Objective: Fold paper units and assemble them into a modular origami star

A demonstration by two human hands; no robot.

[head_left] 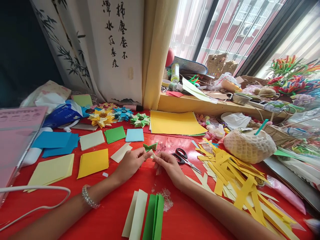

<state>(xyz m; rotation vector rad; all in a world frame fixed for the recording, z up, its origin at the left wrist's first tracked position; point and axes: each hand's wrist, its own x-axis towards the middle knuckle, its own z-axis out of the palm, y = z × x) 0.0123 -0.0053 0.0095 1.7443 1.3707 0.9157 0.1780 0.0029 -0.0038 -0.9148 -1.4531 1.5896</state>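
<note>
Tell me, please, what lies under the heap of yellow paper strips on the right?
The yellow strips lie on the red table, some across pale cream strips. Whatever is beneath the heap's middle is hidden.

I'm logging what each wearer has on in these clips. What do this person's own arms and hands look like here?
Both forearms are bare, with no sleeves in view. The left hand has a beaded, silvery bracelet around its wrist. The right hand shows no bracelet, watch or glove. No rings are visible on either hand.

Glossy red table covering (120,213) is catching window light; matt paper strips (146,216), cream & green, are lying on it. Scissors (183,158): black plastic handles w/ metal blades. Beaded bracelet (88,197) is glinting on the wrist. Foam-net wrap (248,146) is looking rough.
</note>
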